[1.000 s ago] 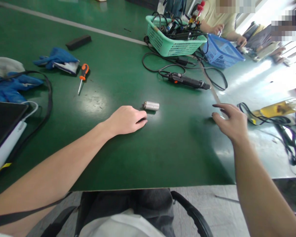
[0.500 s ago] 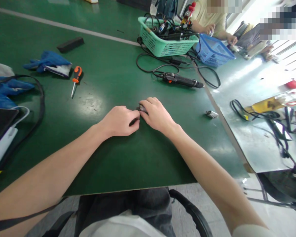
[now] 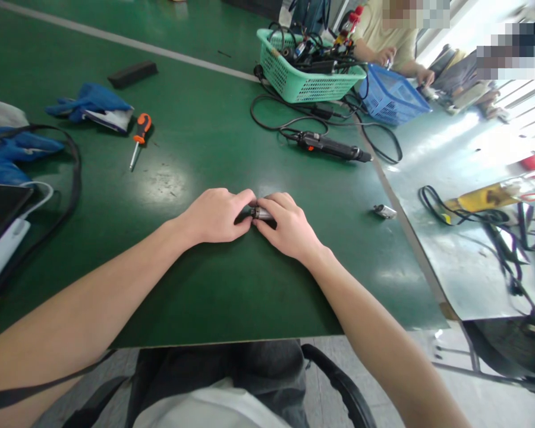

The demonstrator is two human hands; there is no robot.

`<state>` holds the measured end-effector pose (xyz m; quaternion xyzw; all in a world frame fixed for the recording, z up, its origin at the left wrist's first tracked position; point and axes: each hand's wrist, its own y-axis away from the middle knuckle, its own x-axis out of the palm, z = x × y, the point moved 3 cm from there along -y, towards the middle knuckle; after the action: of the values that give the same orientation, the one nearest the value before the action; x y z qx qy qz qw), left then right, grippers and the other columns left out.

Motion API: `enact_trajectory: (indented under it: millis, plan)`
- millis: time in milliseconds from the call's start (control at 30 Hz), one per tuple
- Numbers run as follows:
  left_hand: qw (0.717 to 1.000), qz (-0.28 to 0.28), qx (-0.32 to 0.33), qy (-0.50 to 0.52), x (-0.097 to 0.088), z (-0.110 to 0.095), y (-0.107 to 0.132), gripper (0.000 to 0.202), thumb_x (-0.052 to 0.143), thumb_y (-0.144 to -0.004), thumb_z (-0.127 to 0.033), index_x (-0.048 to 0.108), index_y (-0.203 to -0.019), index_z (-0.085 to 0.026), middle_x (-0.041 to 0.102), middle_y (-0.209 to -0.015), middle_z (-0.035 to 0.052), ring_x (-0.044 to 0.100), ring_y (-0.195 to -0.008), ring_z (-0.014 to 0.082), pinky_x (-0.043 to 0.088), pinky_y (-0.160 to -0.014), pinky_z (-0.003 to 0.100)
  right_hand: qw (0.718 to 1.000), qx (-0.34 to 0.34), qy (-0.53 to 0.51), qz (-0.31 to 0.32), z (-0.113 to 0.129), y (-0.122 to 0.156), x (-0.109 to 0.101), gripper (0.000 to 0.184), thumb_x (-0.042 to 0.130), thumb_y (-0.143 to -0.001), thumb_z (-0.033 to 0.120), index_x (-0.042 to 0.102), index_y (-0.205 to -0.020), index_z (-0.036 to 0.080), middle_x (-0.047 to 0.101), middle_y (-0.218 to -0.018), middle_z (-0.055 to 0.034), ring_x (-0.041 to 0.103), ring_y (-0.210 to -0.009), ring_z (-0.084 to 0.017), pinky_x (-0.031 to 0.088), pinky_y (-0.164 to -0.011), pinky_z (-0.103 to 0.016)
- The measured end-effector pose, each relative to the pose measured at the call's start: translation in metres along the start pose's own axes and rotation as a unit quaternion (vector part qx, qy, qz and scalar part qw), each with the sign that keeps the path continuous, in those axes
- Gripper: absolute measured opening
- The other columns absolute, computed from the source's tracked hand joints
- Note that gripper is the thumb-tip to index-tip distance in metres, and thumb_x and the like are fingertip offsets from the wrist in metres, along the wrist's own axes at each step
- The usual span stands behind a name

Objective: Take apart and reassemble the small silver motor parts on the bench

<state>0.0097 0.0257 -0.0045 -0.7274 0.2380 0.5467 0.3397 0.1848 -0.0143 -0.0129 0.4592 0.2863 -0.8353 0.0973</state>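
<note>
A small silver metal cylinder [image 3: 261, 213] lies low over the green table [image 3: 232, 285], held between both my hands. My right hand [image 3: 289, 229] wraps its fingers round the cylinder's right part. My left hand [image 3: 218, 215] is closed, its fingertips pinching the cylinder's dark left end. Most of the cylinder is hidden under my fingers. A second small silver part [image 3: 384, 211] lies apart on the table to the right, near the seam with the grey surface.
An orange-handled screwdriver [image 3: 138, 138], blue gloves [image 3: 91, 104] and a black block [image 3: 132, 74] lie at the left. A black electric screwdriver [image 3: 332, 148] with cable, a green basket [image 3: 310, 74] and a blue basket [image 3: 392, 98] are behind. Other people sit far right.
My right hand came over from the right side and closed on the cylinder, which then shifted slightly towards me. The left hand's fingertips now pinch its end.
</note>
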Motion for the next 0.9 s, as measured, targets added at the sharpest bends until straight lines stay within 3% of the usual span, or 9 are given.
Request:
enact_trajectory:
  millis: [900]
  plan:
    - [1.000,0.006,0.001,-0.027,0.0059,0.0020,-0.0023,0.026,0.047,-0.096,-0.038,0.063,-0.106,-0.020,0.066,-0.072,0.0035,0.064,-0.067,0.0217,0.037,-0.058,0.030,1.000,-0.008,-0.029,-0.010,-0.0011,0.0015,-0.0008,0.027,0.059,-0.095,0.025,0.066,-0.120,0.020,0.066,-0.111,-0.0110,0.059,-0.106,-0.028,0.052,-0.098,-0.046]
